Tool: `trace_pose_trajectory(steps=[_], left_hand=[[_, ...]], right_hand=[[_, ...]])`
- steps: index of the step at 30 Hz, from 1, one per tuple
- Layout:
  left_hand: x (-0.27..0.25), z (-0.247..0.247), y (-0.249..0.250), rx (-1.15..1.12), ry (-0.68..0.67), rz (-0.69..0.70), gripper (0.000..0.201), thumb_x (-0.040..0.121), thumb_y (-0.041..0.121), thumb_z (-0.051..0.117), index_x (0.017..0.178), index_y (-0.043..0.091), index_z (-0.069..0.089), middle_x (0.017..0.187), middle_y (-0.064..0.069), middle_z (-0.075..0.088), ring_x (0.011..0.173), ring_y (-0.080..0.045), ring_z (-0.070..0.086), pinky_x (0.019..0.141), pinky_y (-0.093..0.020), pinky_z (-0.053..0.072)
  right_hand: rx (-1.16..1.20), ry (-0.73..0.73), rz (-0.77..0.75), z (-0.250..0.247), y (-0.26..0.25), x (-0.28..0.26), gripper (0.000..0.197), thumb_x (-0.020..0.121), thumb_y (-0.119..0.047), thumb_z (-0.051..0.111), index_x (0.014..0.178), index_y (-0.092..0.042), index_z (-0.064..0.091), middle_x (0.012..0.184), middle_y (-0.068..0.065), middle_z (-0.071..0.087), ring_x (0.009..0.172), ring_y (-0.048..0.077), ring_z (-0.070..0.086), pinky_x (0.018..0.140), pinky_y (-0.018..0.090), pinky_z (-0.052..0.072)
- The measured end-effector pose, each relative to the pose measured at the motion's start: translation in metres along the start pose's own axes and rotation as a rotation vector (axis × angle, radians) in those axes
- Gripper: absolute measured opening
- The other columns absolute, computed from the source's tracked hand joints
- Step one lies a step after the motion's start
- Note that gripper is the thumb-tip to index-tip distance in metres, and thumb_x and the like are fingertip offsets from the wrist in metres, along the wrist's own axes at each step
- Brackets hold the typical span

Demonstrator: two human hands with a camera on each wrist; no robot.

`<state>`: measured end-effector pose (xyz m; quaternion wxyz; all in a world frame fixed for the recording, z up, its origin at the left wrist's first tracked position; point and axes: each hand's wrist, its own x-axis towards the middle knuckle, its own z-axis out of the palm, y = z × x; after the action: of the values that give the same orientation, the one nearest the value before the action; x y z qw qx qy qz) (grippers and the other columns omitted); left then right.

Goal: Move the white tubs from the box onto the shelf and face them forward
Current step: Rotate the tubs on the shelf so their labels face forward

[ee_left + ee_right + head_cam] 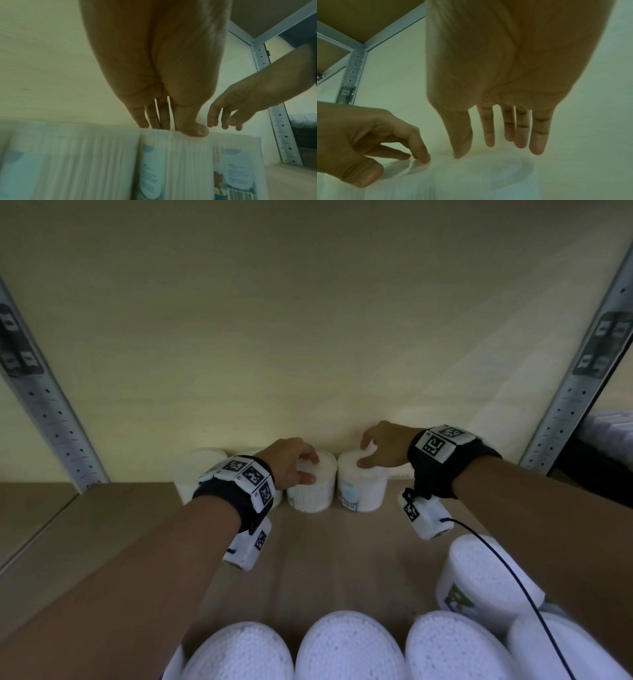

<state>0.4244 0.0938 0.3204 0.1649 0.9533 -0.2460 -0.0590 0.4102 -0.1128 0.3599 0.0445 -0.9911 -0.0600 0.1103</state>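
Note:
Two white tubs stand side by side at the back of the wooden shelf [329, 559]. My left hand [310, 469] holds the left tub [311, 494] from above, fingertips on its lid and thumb at its front rim. In the left wrist view that hand [173, 128] sits on the same tub [175, 162], whose blue label edge faces the camera. My right hand [364, 451] hovers over the right tub [363, 491], its fingers straight. In the right wrist view only its thumb tip seems to touch the lid [488, 169]; the fingers [520, 135] hang above it.
Another white tub [200, 470] stands to the left, against the pale back wall. Several more tubs [349, 648] fill the near foreground, one [489, 573] at the right. Perforated metal uprights [51, 412] [575, 392] frame the shelf bay on both sides.

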Motion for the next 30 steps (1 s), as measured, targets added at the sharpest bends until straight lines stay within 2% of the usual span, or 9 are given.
trace_pose_trajectory(steps=[3,10,14,17,20,22,24,26,30], left_hand=[[0.0,-0.001,0.001,0.025,-0.004,-0.007,0.042,0.086,0.026,0.067,0.125,0.015,0.057,0.129,-0.008,0.051,0.121,-0.024,0.049,0.099,-0.032,0.039],[0.0,0.001,0.001,0.011,0.001,-0.007,0.042,0.086,0.026,0.067,0.125,0.015,0.056,0.129,-0.008,0.051,0.121,-0.023,0.049,0.099,-0.032,0.038],[0.0,0.002,-0.001,0.0,0.007,-0.006,0.041,0.086,0.026,0.068,0.124,0.016,0.057,0.129,-0.006,0.051,0.122,-0.022,0.049,0.099,-0.031,0.038],[0.0,0.002,-0.002,-0.001,0.011,-0.006,0.041,0.086,0.025,0.067,0.125,0.017,0.057,0.13,-0.007,0.05,0.122,-0.022,0.048,0.099,-0.03,0.037],[0.0,0.003,-0.001,-0.003,0.014,-0.004,0.041,0.087,0.024,0.067,0.126,0.016,0.056,0.13,-0.007,0.049,0.123,-0.022,0.047,0.098,-0.028,0.036],[0.0,0.003,0.0,-0.011,0.012,-0.005,0.042,0.087,0.025,0.066,0.126,0.016,0.055,0.13,-0.007,0.049,0.123,-0.022,0.047,0.098,-0.028,0.035],[0.0,0.003,-0.001,-0.013,0.007,-0.004,0.042,0.087,0.026,0.066,0.126,0.016,0.055,0.13,-0.007,0.049,0.123,-0.023,0.047,0.1,-0.029,0.036],[0.0,0.003,-0.001,-0.007,0.002,-0.005,0.042,0.087,0.026,0.066,0.127,0.016,0.055,0.13,-0.008,0.049,0.123,-0.023,0.047,0.099,-0.03,0.036],[0.0,0.003,-0.001,-0.008,0.007,-0.009,0.042,0.087,0.025,0.066,0.126,0.016,0.055,0.129,-0.008,0.049,0.121,-0.023,0.047,0.097,-0.028,0.036]], right_hand=[[-0.035,-0.05,0.041,0.002,0.0,0.0,0.063,0.091,-0.048,0.056,0.14,-0.01,0.044,0.144,0.007,0.044,0.129,0.025,0.046,0.102,0.031,0.039],[-0.078,-0.056,0.044,0.007,0.0,0.005,0.064,0.088,-0.044,0.063,0.139,-0.013,0.043,0.142,0.006,0.043,0.127,0.025,0.047,0.101,0.032,0.04],[-0.092,-0.077,0.012,0.006,0.001,0.006,0.057,0.088,-0.028,0.066,0.139,-0.016,0.044,0.144,0.006,0.041,0.128,0.025,0.047,0.103,0.034,0.041],[-0.078,-0.095,-0.022,0.005,0.001,0.006,0.057,0.088,-0.005,0.058,0.142,-0.018,0.043,0.15,0.005,0.035,0.133,0.025,0.043,0.105,0.033,0.04],[-0.023,-0.091,-0.044,0.006,0.002,0.007,0.057,0.086,0.003,0.052,0.138,-0.02,0.047,0.15,0.006,0.036,0.129,0.027,0.047,0.104,0.037,0.046],[-0.001,-0.06,-0.032,0.007,0.001,0.008,0.052,0.087,-0.004,0.056,0.137,-0.019,0.049,0.148,0.006,0.038,0.128,0.027,0.048,0.103,0.037,0.046],[-0.033,-0.012,0.001,0.008,-0.002,0.007,0.047,0.091,-0.024,0.061,0.136,-0.015,0.049,0.145,0.007,0.041,0.127,0.028,0.048,0.103,0.035,0.043],[-0.075,0.005,0.026,0.008,-0.003,0.007,0.054,0.092,-0.04,0.058,0.136,-0.01,0.049,0.141,0.009,0.045,0.125,0.029,0.05,0.101,0.035,0.043],[-0.07,-0.009,0.048,0.012,-0.004,0.01,0.061,0.089,-0.046,0.06,0.135,-0.007,0.048,0.138,0.013,0.048,0.123,0.03,0.052,0.101,0.038,0.045]])
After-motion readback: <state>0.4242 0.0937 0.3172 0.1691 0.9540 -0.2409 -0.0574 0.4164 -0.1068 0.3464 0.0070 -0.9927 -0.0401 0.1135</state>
